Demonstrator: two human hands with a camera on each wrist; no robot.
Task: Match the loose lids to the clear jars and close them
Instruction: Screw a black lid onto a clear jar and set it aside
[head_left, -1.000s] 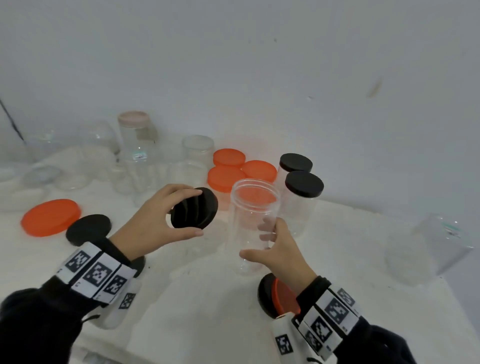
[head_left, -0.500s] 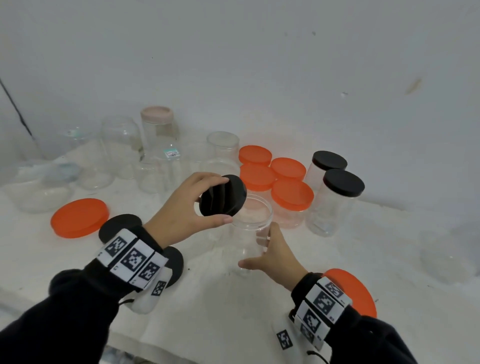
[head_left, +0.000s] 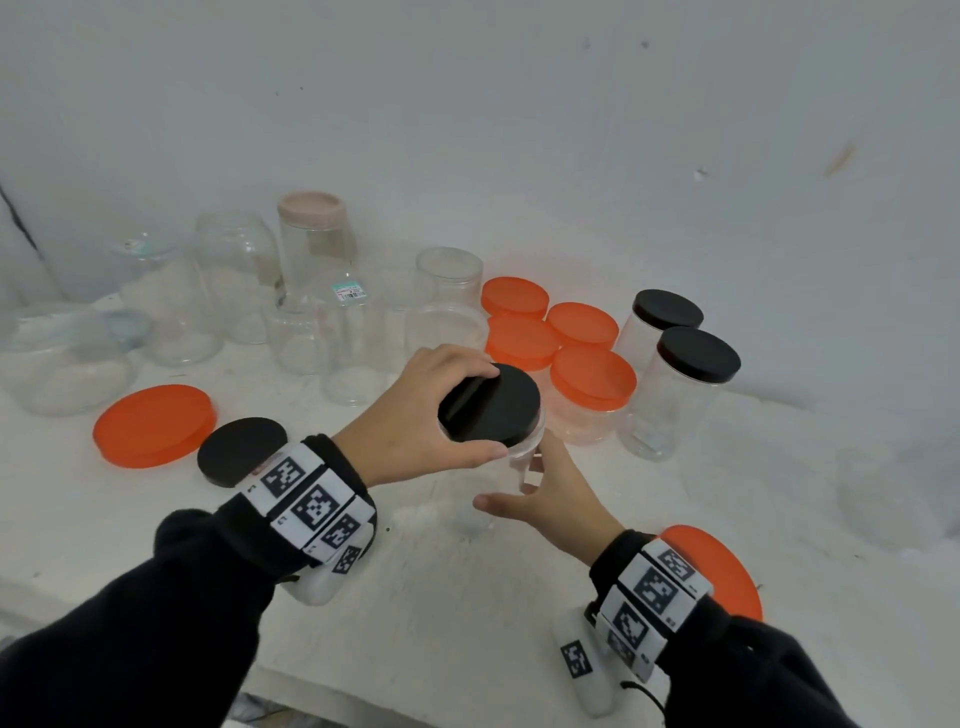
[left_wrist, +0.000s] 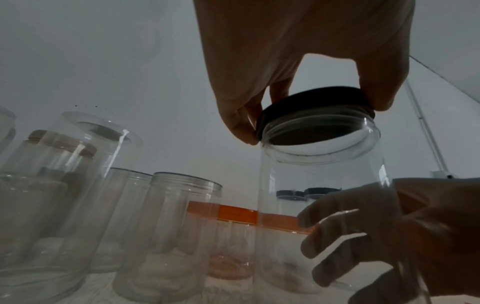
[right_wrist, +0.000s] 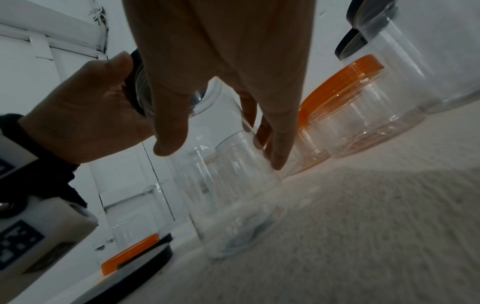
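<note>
Left hand (head_left: 415, 415): pinched the black lid (head_left: 488, 405) by its rim, set tilted on the jar's mouth.
Right hand (head_left: 545, 501): fingers wrapped round the clear jar (left_wrist: 319, 205).
Jar: empty, upright on the bench (head_left: 441, 623).

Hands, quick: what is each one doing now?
Left hand: grips the round black plastic lid.
Right hand: holds the clear plastic jar.

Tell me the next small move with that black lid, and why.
Probably twist the black lid down. The left hand holds it over the mouth of the clear jar, seemingly not fully seated; the right hand steadies the jar's side.
</note>
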